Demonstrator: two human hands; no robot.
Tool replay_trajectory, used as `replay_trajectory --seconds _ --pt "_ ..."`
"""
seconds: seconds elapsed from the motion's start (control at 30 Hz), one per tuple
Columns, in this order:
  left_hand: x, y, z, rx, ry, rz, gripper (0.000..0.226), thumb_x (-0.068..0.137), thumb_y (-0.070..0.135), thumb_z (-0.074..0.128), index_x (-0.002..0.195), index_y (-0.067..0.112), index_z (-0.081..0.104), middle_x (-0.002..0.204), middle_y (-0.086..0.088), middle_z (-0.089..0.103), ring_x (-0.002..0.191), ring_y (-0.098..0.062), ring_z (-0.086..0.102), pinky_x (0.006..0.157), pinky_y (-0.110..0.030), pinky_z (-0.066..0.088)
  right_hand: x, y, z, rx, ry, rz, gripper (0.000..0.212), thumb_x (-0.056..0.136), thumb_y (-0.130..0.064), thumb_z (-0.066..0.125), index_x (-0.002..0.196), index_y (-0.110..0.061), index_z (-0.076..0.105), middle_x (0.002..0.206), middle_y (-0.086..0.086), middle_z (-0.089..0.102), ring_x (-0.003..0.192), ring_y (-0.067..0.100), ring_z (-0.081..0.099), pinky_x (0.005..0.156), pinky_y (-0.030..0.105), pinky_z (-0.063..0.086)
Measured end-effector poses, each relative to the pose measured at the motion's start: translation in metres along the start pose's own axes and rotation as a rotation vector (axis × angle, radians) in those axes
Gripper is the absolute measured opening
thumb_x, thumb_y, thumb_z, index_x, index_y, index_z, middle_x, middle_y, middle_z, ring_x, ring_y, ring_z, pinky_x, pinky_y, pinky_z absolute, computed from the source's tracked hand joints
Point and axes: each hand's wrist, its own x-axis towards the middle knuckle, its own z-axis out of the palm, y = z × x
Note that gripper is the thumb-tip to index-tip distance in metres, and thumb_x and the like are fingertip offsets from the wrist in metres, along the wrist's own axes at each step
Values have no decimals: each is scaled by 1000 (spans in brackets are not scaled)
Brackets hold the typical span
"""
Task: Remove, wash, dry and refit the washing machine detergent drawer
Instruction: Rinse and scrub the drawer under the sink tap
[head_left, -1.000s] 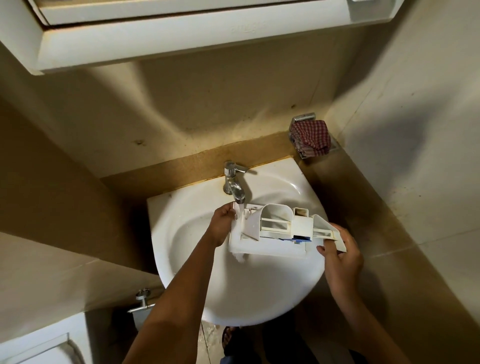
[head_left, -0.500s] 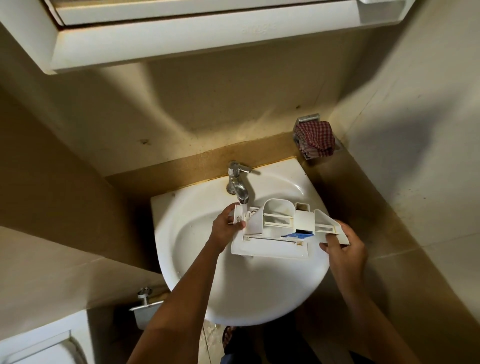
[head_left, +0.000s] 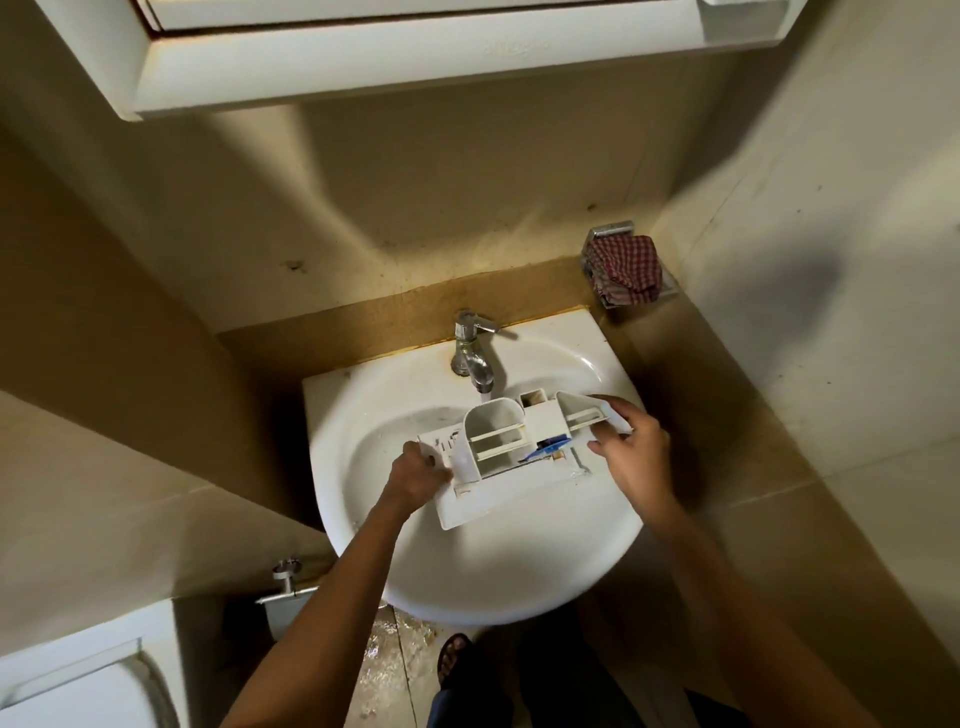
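Your left hand (head_left: 421, 475) grips one end of the detergent drawer (head_left: 511, 447), your right hand (head_left: 631, 452) the other, holding it near the sink's (head_left: 332, 415) back edge, under the tap (head_left: 475, 358). Looks like washing; next, rinse every compartment.

Nothing here can be read from where I stand. The only mark is a faint raised word on the front lip of the cabinet (head_left: 363, 62) above the sink (head_left: 337, 395), toward its right end, too small and blurred to make out.
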Motion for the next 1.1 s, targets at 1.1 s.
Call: replay_trajectory --seconds 1.1 --pt "-66 -10 -9 -66 -137 360 61 77 35 78 121 48 39 120 19 60 109 0 58 91 -19 49 20 -33 22 -275 -213 84 29 82 -14 61 109 -22 68 71 -3 64 63 20 68 75 38 59"
